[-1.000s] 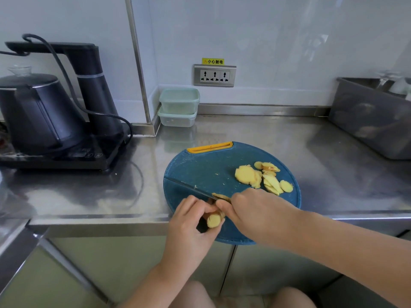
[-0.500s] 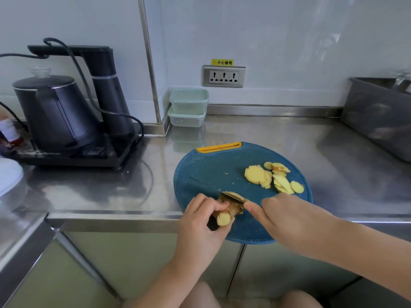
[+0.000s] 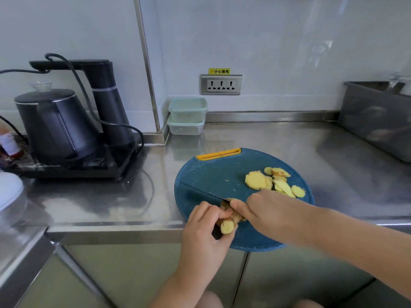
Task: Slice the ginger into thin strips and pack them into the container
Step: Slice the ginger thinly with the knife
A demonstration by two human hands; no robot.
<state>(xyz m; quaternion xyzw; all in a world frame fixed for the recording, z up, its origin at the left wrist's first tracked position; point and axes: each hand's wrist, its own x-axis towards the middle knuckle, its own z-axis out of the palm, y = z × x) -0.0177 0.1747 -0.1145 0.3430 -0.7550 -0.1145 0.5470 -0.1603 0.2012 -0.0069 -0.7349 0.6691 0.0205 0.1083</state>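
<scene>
We are cutting the ginger (image 3: 229, 222) right now. It lies at the near edge of the round blue board (image 3: 213, 174), which sits on the shiny table (image 3: 278, 143). Our left hand (image 3: 205, 230) is wrapped around the ginger to keep it from rolling. Our right hand (image 3: 264, 210) is closed on the knife (image 3: 200, 191), and the long dark blade lies across the board, pointing left. We think the blade is touching the top of the ginger, but our fingers hide that spot.

A little pile of slices (image 3: 274, 182) waits on the far right side of the board. They are flat rounds, not thin strips yet. Next we should push the knife down, then slide our left fingers back from the blade. The two stacked containers (image 3: 188, 115) stand by the wall, well apart from the board.
</scene>
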